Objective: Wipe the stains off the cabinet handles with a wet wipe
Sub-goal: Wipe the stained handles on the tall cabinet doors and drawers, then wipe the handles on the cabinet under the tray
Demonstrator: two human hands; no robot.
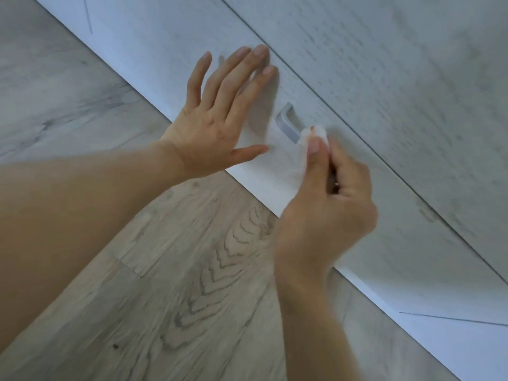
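Note:
A silver bar handle [287, 121] is mounted on a pale wood-grain cabinet front [170, 48]. My right hand [327, 210] pinches a white wet wipe [310, 136] and presses it around the lower end of the handle, hiding that end. A small reddish mark shows on the wipe near its top. My left hand [217, 116] lies flat on the cabinet front just left of the handle, fingers spread, holding nothing. The upper end of the handle is bare and in plain view.
A dark seam [357, 133] runs diagonally between this cabinet front and the neighbouring panel on the right. Wood-pattern laminate floor [178, 284] fills the lower left, right up to the cabinet's bottom edge.

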